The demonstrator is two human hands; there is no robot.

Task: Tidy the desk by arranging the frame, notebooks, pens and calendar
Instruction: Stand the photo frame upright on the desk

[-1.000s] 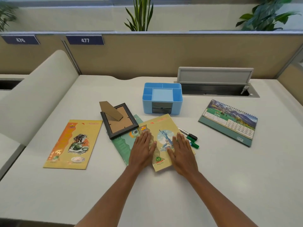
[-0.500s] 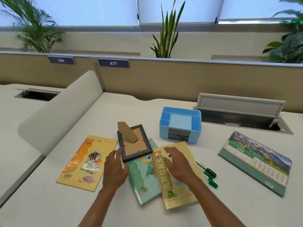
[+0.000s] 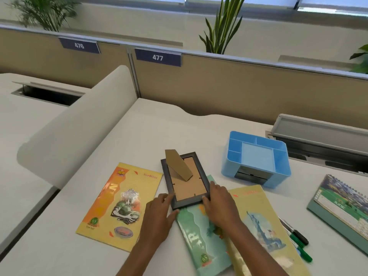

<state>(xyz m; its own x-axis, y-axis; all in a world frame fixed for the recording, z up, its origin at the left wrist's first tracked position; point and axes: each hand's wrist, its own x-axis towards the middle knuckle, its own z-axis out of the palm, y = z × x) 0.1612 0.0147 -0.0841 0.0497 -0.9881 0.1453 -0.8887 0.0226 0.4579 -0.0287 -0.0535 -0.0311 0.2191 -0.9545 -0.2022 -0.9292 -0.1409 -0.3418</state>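
Observation:
A dark picture frame [image 3: 186, 181] lies face down, its brown back and cardboard stand up, partly on a green notebook [image 3: 201, 238]. My left hand [image 3: 159, 214] grips the frame's near left corner. My right hand [image 3: 220, 204] grips its near right corner. A yellow-orange notebook [image 3: 121, 204] lies flat to the left. Another yellow notebook [image 3: 262, 222] lies to the right, overlapping the green one. Several pens [image 3: 296, 239], black and green, stick out at its right edge. A desk calendar [image 3: 342, 208] lies flat at the far right.
A blue desk organiser [image 3: 256, 158] stands behind the notebooks. Behind it is an open cable hatch [image 3: 322, 144]. A rounded white divider [image 3: 75, 134] runs along the left. A tan partition [image 3: 239, 84] closes the back, with plants above it.
Both hands left the notebooks and moved up to the frame's near corners, taking hold of it. The camera has come closer and turned left.

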